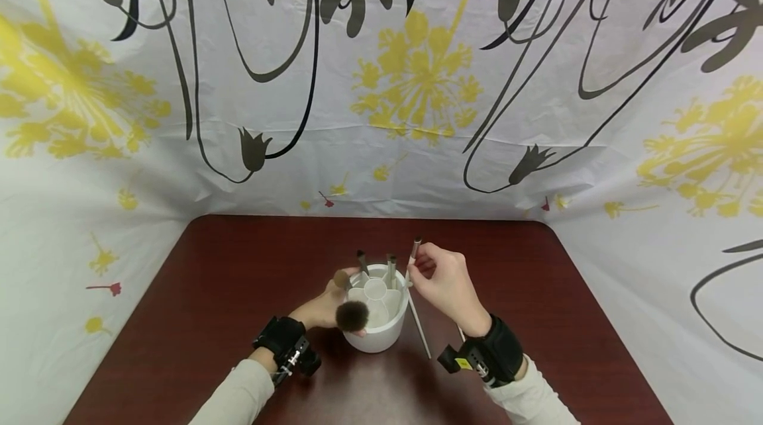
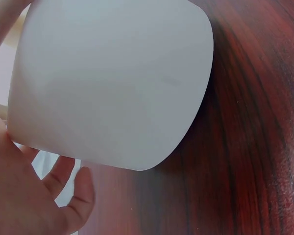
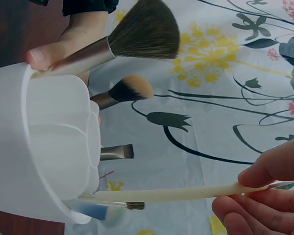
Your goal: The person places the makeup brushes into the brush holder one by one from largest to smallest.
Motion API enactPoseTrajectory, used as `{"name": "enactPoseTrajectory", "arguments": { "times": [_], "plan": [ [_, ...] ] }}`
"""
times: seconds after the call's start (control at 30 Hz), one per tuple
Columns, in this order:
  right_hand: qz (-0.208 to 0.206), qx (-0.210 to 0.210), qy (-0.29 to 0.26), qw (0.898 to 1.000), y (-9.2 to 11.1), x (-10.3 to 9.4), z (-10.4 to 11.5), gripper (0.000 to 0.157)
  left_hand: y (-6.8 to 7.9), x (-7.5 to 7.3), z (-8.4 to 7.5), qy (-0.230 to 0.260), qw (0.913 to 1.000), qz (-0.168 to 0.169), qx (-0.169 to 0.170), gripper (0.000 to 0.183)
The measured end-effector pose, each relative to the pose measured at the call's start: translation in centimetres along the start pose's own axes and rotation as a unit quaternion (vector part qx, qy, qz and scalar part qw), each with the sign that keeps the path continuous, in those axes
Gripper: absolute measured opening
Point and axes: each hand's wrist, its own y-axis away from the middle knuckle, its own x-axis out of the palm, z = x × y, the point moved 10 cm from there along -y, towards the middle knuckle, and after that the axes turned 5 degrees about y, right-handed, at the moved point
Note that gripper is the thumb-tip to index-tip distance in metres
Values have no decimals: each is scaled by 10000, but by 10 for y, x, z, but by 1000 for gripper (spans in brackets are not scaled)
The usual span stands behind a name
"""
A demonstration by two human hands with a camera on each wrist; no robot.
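Observation:
A white round brush holder (image 1: 374, 340) with petal-shaped compartments stands on the table. My left hand (image 1: 322, 308) grips its left side, thumb at the rim and fingers around the wall. In the holder are a large fluffy makeup brush (image 3: 146, 34), a tan-tipped brush (image 3: 133, 88), a flat brush (image 3: 121, 152) and smaller ones. My right hand (image 1: 446, 281) pinches a makeup brush (image 1: 415, 249) with a pale handle (image 3: 186, 193) between thumb and fingers, bristles up. In the right wrist view the handle's lower end overlaps the holder's rim.
The dark red wooden table (image 1: 250, 246) is bounded by a white patterned cloth (image 1: 334, 107) at the back and sides. A thin white stick (image 1: 420, 327) lies just right of the holder. Part of another pale stick (image 1: 461, 332) shows beside my right wrist.

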Motion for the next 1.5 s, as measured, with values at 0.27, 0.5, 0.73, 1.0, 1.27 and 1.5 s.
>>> {"name": "enactPoseTrajectory", "arguments": {
  "times": [0.27, 0.5, 0.73, 1.0, 1.27, 1.5],
  "plan": [
    [132, 137, -26, 9998, 2, 11, -3, 12, 4, 0, 1, -106, 9994, -332, -73, 110],
    [262, 203, 55, 9994, 3, 19, -7, 14, 4, -2, 0, -171, 9988, -438, 154, 110],
    [247, 304, 97, 9992, 2, 12, -12, 13, 3, -2, -2, -153, 9989, -437, 123, 110],
    [161, 662, 478, 9965, 5, 4, -45, 11, 2, -3, -1, -88, 9989, -447, 93, 110],
    [302, 961, 677, 9926, 21, 17, -104, 12, 2, -3, -1, -118, 9988, -415, 241, 108],
    [856, 1966, 1162, 9698, 42, 32, -152, 17, 2, -2, -2, -21, 9987, -467, 207, 108]
  ]
}}
